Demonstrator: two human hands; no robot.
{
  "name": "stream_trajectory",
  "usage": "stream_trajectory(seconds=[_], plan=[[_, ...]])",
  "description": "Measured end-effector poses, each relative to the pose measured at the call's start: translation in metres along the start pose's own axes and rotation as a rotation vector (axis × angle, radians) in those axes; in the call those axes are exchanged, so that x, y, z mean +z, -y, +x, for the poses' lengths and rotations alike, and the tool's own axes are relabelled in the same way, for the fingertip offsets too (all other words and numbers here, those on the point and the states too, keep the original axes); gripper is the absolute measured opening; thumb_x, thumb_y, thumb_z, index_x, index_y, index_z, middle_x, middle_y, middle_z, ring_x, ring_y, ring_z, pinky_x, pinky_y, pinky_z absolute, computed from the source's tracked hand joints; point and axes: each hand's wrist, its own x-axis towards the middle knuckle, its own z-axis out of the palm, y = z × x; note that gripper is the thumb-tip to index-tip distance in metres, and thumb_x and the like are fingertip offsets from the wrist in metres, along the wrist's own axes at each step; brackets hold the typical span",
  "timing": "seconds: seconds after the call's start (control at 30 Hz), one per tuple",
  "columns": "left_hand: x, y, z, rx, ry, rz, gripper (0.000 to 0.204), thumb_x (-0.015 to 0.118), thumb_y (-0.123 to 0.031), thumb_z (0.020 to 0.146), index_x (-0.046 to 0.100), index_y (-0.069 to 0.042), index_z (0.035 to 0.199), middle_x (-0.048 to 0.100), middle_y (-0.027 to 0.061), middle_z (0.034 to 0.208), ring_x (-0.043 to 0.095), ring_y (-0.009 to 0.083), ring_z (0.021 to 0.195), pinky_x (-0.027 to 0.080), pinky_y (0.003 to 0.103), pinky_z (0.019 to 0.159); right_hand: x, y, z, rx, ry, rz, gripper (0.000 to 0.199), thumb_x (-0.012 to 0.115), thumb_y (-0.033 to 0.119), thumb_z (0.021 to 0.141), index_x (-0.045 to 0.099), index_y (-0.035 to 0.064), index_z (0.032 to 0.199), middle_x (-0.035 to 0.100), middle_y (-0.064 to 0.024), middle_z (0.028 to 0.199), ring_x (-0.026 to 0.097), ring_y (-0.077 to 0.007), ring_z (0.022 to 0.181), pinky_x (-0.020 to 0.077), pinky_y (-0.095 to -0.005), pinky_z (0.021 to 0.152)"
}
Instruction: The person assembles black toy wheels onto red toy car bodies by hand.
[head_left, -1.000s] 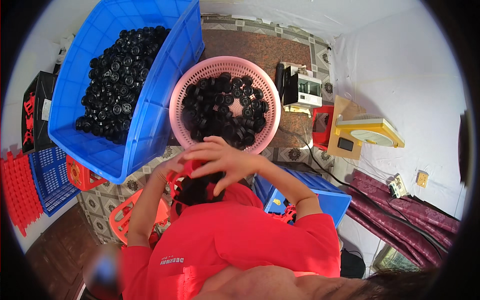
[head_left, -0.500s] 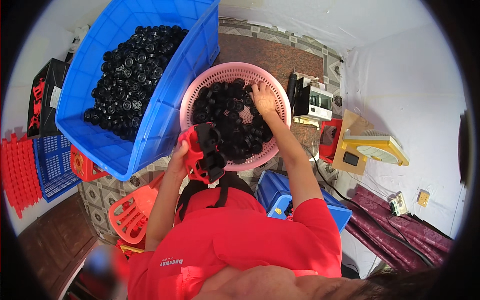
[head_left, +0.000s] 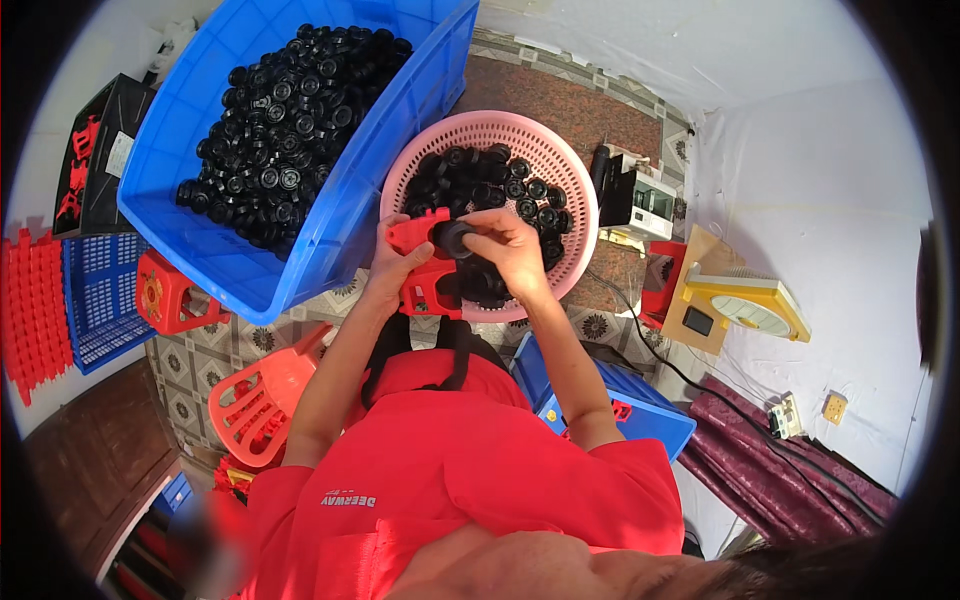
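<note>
My left hand [head_left: 392,265] grips a red plastic toy-car chassis [head_left: 430,290] over the near left part of a pink basket [head_left: 588,235]. Pinched in my right hand [head_left: 515,252] is a black wheel [head_left: 453,238], held against the right side of the chassis; whether it is seated there I cannot tell. Loose black wheels [head_left: 515,178] fill much of the basket. My fingers hide part of the chassis and of the wheel.
A big blue bin [head_left: 330,255] heaped with black wheels [head_left: 275,130] stands left of the basket. Right of it is a small white and black device [head_left: 650,205] on the brown tabletop [head_left: 560,105]. A blue crate [head_left: 650,425] and an orange chair [head_left: 255,410] flank my body.
My right hand has come out of the basket's wheels to the chassis, with a wheel in its fingers. My left hand has raised and turned the chassis. The view has shifted slightly.
</note>
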Motion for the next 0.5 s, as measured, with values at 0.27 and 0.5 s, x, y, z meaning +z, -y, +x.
stream_trajectory(seconds=[0.27, 0.5], plan=[[0.000, 0.004, -0.005, 0.001, 0.047, 0.195, 0.077, 0.086, -0.004, 0.064, 0.038, -0.012, 0.123, 0.050, 0.0074, 0.118, 0.055, 0.0191, 0.107, 0.051, 0.033, 0.091, 0.002, -0.001, -0.014, 0.094, 0.015, -0.406, 0.059, 0.071, 0.011, 0.083, 0.047, 0.0049, 0.136, 0.056, -0.0136, 0.122, 0.058, -0.0180, 0.106, 0.0481, -0.0325, 0.092], [-0.002, 0.010, -0.024, 0.007, 0.130, 0.206, 0.074, 0.083, -0.001, 0.064, 0.039, -0.012, 0.122, 0.051, 0.0068, 0.115, 0.056, 0.0188, 0.107, 0.050, 0.033, 0.090, -0.005, -0.047, -0.028, 0.208, 0.243, 0.109, 0.074, 0.065, 0.003, 0.080, 0.032, -0.0003, 0.145, 0.049, -0.0136, 0.135, 0.049, -0.0209, 0.123, 0.0390, -0.0348, 0.105]])
